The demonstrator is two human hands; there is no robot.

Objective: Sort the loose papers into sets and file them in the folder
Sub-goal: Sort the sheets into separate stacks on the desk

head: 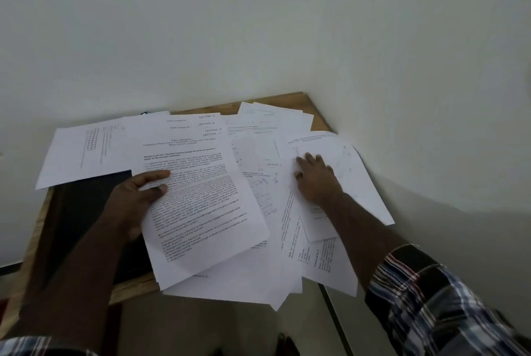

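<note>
Several loose white printed papers [258, 154] lie spread and overlapping over a small wooden table [309, 104]. My left hand [135, 200] grips the left edge of a printed text sheet [201, 212], thumb on top and fingers underneath. My right hand [316, 180] lies flat, fingers spread, on a curled sheet [353, 171] at the right side of the pile. A dark folder [83, 212] lies on the table's left part, partly covered by papers and my left arm.
White walls close in behind and to the right of the table, which sits in a corner. Some papers overhang the table's front and right edges. Pale floor shows below, with a dark strip at the right.
</note>
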